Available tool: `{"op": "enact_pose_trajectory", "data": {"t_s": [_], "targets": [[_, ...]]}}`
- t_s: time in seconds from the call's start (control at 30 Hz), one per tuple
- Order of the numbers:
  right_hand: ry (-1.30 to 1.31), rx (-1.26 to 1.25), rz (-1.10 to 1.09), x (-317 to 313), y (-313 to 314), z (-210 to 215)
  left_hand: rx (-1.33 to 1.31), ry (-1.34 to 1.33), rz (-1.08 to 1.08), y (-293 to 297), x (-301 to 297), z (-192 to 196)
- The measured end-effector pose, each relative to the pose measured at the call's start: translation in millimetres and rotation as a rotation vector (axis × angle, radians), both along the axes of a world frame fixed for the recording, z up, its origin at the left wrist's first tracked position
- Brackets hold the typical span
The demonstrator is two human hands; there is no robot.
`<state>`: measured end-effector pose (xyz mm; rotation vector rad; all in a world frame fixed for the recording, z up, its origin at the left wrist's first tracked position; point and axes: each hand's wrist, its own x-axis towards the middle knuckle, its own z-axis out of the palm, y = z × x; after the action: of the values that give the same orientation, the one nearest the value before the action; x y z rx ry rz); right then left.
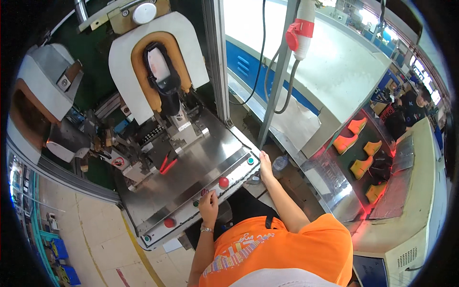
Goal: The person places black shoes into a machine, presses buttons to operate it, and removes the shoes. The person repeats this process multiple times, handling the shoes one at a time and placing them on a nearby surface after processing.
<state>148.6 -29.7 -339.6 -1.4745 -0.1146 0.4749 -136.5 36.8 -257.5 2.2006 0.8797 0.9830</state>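
Observation:
My left hand [209, 207], with a bracelet at the wrist, is closed over the control panel [191, 208] on the machine's front edge. Its curled fingers meet the panel beside a small dark knob [204, 192]; whether they pinch anything is hidden. At the panel's right end, my right hand [266, 166] lies against the side edge with fingers extended, close to a green button [250, 160]. Above the panel, a black shoe upper [165, 79] with a pale inside sits in a tan-lined, white U-shaped clamp [119, 57]. Red-handled pliers [167, 165] lie on the metal bed.
A second white clamp [43, 95] stands at the left. Red buttons [224, 182] stud the panel. A metal post [282, 81] and hanging cable [290, 86] rise at the right. Orange-yellow boots [362, 167] lie under red light in a machine there. A person [411, 107] is beyond.

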Motion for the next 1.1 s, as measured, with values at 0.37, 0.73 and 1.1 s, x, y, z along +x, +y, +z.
{"op": "enact_pose_trajectory", "data": {"t_s": [0.37,0.73,1.1], "targets": [[0.085,-0.033,0.146,-37.6,-30.1,69.6,0.013,-0.011,0.024,-0.8,5.2,2.3],[-0.122,-0.236,0.146,-12.8,-110.7,40.7,-0.146,0.017,-0.073,3.7,5.1,-8.1],[0.162,-0.035,-1.180,183.4,-460.0,16.0,-0.083,0.135,-0.103,2.9,3.3,-2.2]]}}
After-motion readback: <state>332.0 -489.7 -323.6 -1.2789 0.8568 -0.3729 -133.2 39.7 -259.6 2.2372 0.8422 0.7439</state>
